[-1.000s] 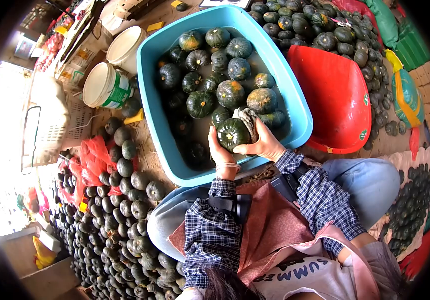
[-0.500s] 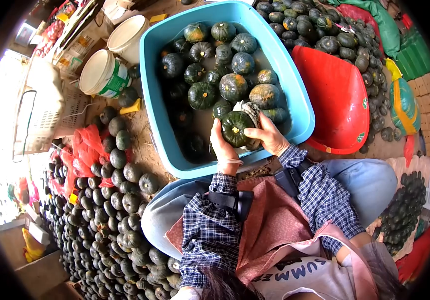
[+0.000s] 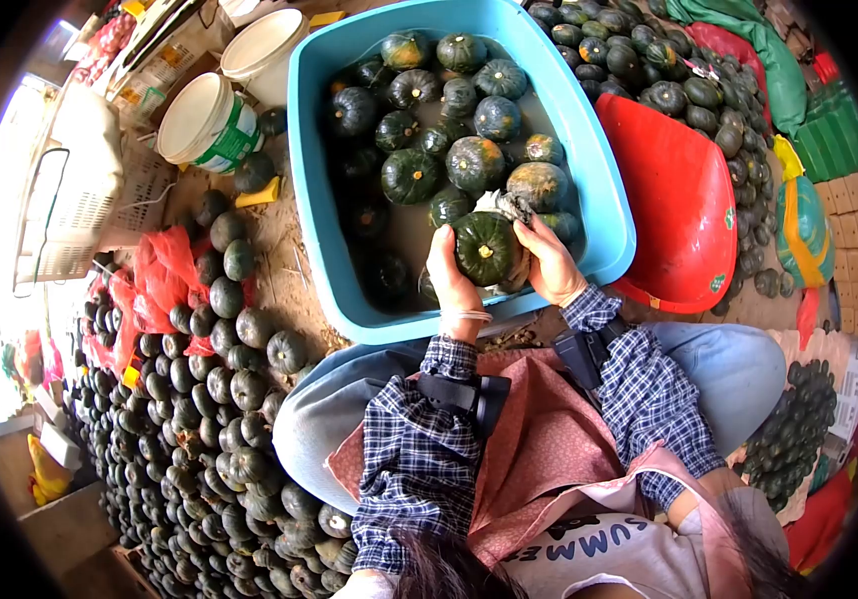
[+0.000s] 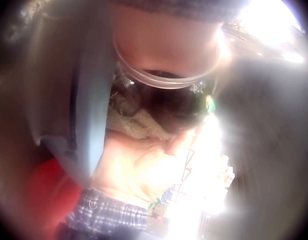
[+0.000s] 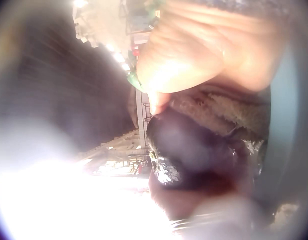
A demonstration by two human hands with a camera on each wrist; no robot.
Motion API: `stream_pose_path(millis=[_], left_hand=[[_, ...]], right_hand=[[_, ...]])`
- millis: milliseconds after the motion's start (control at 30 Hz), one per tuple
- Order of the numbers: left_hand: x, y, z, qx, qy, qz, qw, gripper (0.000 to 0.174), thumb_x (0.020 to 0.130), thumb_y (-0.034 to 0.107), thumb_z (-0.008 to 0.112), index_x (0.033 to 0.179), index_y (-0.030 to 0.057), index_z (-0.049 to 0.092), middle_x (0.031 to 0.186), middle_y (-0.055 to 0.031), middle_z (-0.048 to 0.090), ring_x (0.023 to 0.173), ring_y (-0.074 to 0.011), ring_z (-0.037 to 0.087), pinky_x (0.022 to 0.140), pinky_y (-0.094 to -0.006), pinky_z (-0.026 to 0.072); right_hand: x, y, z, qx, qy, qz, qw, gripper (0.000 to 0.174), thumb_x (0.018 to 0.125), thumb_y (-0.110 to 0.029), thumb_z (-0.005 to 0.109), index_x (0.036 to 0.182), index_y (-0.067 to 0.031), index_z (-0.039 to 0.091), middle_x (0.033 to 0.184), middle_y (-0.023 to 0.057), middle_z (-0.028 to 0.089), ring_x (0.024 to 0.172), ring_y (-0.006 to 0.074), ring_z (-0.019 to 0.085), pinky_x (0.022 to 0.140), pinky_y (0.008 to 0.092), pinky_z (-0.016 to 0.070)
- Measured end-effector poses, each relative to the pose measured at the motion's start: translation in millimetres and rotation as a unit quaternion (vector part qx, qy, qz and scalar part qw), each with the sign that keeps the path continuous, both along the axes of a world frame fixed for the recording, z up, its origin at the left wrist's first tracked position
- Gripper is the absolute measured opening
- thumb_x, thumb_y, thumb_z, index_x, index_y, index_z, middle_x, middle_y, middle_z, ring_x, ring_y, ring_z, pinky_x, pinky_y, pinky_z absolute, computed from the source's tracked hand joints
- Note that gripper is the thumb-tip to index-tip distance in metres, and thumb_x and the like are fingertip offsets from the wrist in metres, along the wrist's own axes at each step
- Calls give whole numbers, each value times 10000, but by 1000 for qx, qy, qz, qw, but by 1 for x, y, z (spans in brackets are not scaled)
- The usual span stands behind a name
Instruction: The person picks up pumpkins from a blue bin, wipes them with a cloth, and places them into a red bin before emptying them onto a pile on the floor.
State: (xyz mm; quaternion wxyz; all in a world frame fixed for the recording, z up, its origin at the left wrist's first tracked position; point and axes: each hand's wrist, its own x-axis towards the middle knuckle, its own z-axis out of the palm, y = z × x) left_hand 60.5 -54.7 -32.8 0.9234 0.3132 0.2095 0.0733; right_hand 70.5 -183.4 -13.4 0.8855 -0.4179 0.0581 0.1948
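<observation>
A small dark green pumpkin (image 3: pixel 484 248) is held up over the near end of a blue tub (image 3: pixel 344 321), stem side facing the head camera. My left hand (image 3: pixel 454 280) grips it along its left side. On the opposite side my right hand (image 3: pixel 555 266) holds a wet greyish cloth (image 3: pixel 506 206) against the skin; the cloth bunches out past the far edge. In the right wrist view the pumpkin (image 5: pixel 189 145) shines beneath the cloth (image 5: pixel 219 110). Several more pumpkins (image 3: pixel 411 177) sit in murky water inside the tub.
Right of the tub leans a red plastic scoop (image 3: pixel 668 200). Pumpkins are heaped behind it (image 3: pixel 703 92) and cover the floor at left (image 3: pixel 239 439). White buckets (image 3: pixel 197 115) stand beyond the tub's left side. A red net bag (image 3: pixel 164 275) lies on the left heap.
The right thumb has slid from the pumpkin's front toward its right side, and the pumpkin has tilted slightly. Both hands still hold pumpkin and cloth. The head view has shifted a little.
</observation>
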Motion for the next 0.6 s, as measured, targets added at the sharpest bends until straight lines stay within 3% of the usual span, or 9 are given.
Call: stream_pose_path(millis=[133, 167, 300, 333, 433, 500, 533, 567, 600], left_hand=[[-3, -4, 27, 0, 16, 29, 999, 231, 915, 261, 535, 940, 44, 611, 906, -5, 604, 838, -94, 549, 794, -265, 449], [1, 1, 15, -4, 28, -3, 1000, 360, 885, 336, 561, 1105, 52, 590, 1041, -44, 618, 964, -158, 580, 865, -307, 466], [1, 9, 13, -148, 54, 5, 987, 403, 861, 392, 553, 1078, 54, 590, 992, -70, 643, 903, -208, 623, 822, -342, 503], [2, 12, 9, -180, 53, 10, 982, 424, 848, 418, 544, 1060, 55, 592, 1000, -85, 644, 902, -231, 633, 807, -364, 518], [12, 32, 5, -202, 126, 60, 969, 501, 793, 485, 550, 1051, 57, 598, 1000, -85, 646, 886, -228, 642, 804, -369, 522], [26, 50, 7, -202, 116, 90, 968, 527, 775, 499, 558, 1079, 69, 574, 1038, -101, 619, 927, -256, 615, 799, -410, 520], [37, 58, 3, -237, 129, 121, 955, 532, 773, 504, 559, 1095, 81, 556, 1058, -109, 599, 956, -277, 591, 793, -437, 515], [46, 63, 3, -271, 137, 147, 941, 538, 771, 508, 560, 1112, 93, 537, 1078, -117, 579, 984, -297, 566, 788, -464, 511], [60, 70, -4, -316, 119, 177, 925, 536, 763, 500, 586, 1130, 117, 509, 1110, -118, 541, 1015, -325, 523, 777, -522, 500]], right_hand=[[2, -1, -10, 6, 18, -22, 1000, 347, 971, -248, 481, 1244, -35, 500, 1188, 28, 565, 1083, 116, 519, 941, 265, 395], [1, 1, -3, 18, -9, -17, 1000, 367, 976, -281, 469, 1240, -28, 505, 1199, 32, 561, 1091, 122, 517, 949, 271, 393], [11, -2, -11, 25, 10, -53, 998, 438, 985, -321, 433, 1269, 8, 486, 1271, 58, 529, 1175, 146, 474, 1009, 291, 356], [18, -6, -3, -109, -69, -4, 992, 429, 985, -303, 438, 1266, 17, 489, 1275, 55, 527, 1175, 139, 474, 1012, 276, 349], [54, -23, -16, -360, -164, 212, 893, 351, 967, -253, 483, 1185, 16, 543, 1119, 27, 614, 1059, 122, 538, 912, 261, 408], [72, -13, -16, -511, -155, 361, 764, 330, 944, -294, 500, 1092, -13, 585, 1024, 90, 657, 980, 201, 599, 836, 309, 450], [82, -1, -13, -587, -234, 429, 646, 344, 923, -340, 492, 1034, -35, 607, 1007, 173, 647, 948, 317, 612, 814, 370, 469], [83, 9, -12, -600, -297, 449, 591, 352, 915, -350, 469, 1007, -43, 614, 1039, 207, 622, 964, 390, 581, 827, 417, 462], [90, 22, -15, -609, -304, 465, 566, 359, 912, -342, 479, 1038, -34, 614, 1028, 206, 629, 970, 381, 588, 832, 413, 463]])
